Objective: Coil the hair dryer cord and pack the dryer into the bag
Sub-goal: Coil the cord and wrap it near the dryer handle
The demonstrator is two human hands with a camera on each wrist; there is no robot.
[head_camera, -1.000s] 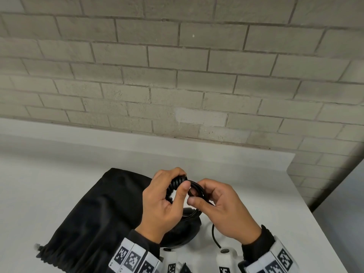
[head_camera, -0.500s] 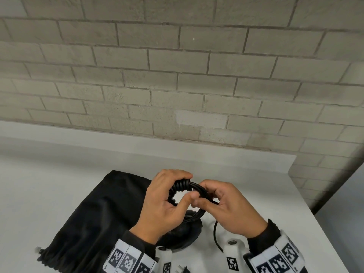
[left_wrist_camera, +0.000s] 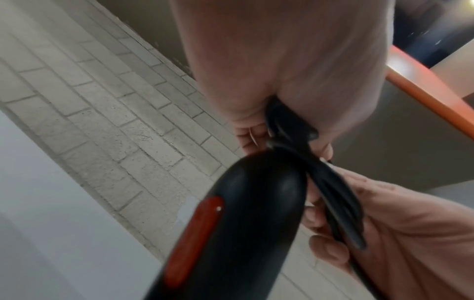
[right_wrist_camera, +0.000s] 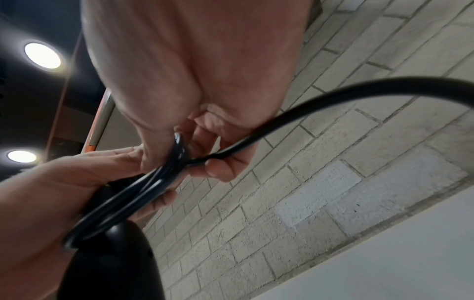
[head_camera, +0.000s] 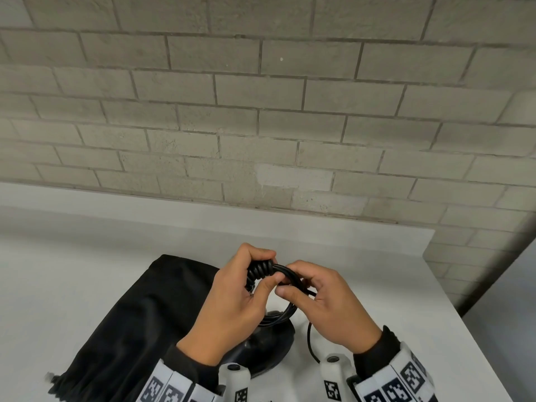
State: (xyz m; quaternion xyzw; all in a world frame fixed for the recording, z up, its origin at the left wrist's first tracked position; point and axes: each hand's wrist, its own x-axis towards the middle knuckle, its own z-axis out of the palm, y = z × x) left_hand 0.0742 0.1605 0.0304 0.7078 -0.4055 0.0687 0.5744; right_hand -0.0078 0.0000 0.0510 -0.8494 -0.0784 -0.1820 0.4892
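My left hand (head_camera: 232, 303) was raised in front of me above the near part of the white table (head_camera: 87, 271), back of the hand toward me, its fingers curled over the far side of the coiled cord (head_camera: 285, 310) and its thumb pressed across the near side, so the loops were clamped in that fist at the ribbed strain relief (head_camera: 258, 271). My right hand (head_camera: 327, 303) sat just to the right of it, the two touching at the thumbs, wrist angled in from the near right; its fingers were folded inward and its thumb and forefinger pinched the cord where the strands crossed. From the right wrist view the pinch was plain: the fingertips (right_wrist_camera: 218, 170) closed on a single strand of cord (right_wrist_camera: 333, 101) that swept off to the right in a free arc, while several loops ran down toward my left palm. Below the hands the hair dryer (head_camera: 261, 352) hung near me, black and rounded; the left wrist view showed its body (left_wrist_camera: 243, 223) with a red strip along one side, close under the bundled loops. A loose length of cord dropped from my right hand toward the table on the near right. The black bag (head_camera: 130, 320) lay flat on the table to the left of my hands, its gathered mouth at the near left, the dryer outside it. Both forearms came in low from the near edge.
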